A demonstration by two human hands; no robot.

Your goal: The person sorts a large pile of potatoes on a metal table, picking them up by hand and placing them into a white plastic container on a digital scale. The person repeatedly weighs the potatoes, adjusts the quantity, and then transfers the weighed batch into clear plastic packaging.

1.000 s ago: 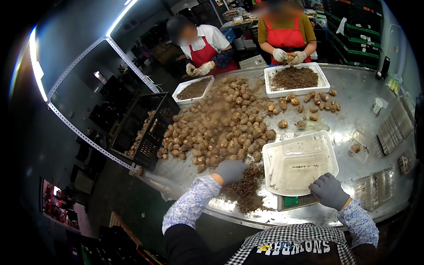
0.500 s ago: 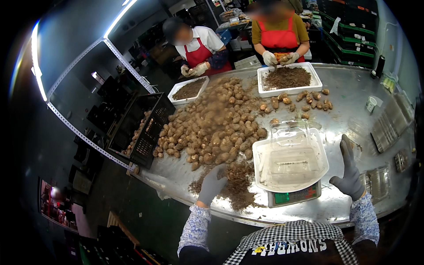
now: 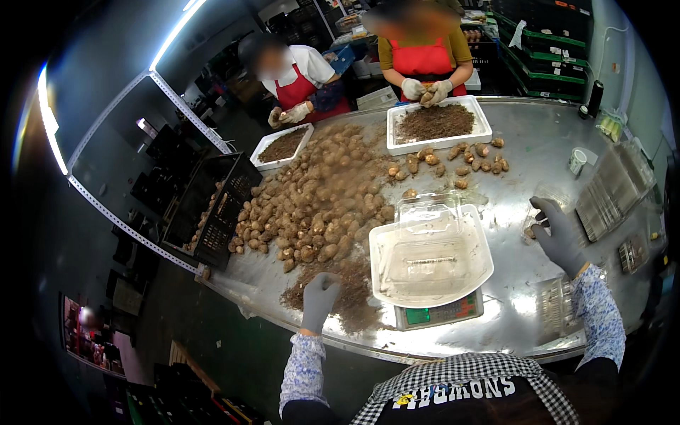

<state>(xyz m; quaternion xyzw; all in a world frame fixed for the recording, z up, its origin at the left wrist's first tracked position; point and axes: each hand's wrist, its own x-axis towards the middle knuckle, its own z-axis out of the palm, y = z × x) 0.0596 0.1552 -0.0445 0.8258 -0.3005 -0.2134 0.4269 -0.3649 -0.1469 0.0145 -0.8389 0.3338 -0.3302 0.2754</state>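
Note:
My left hand (image 3: pixel 321 301), in a grey glove, hovers over loose brown soil and root scraps (image 3: pixel 354 301) at the table's near side. Its fingers are curled in, with nothing visible in them. My right hand (image 3: pixel 558 237), also gloved, reaches over the table at the right, thumb and fingers apart. Beside its fingertips lies a small clear plastic piece with something brownish (image 3: pixel 530 228), partly hidden. Between my hands a white basin (image 3: pixel 482 273) sits on a digital scale (image 3: pixel 439 314). A clear clamshell box (image 3: pixel 428 248) stands opened in the basin.
A large heap of taro (image 3: pixel 312 205) covers the left, beside a black crate (image 3: pixel 225 205). Two co-workers in red aprons handle taro over white trays of soil (image 3: pixel 439 147). Clear plastic boxes (image 3: pixel 613 188) and a paper cup (image 3: pixel 578 160) stand at the right.
My right hand has moved farther forward, bending its fingers from upright and spread toward the small clear piece. My left hand's fingers have curled in. The whole view has shifted slightly.

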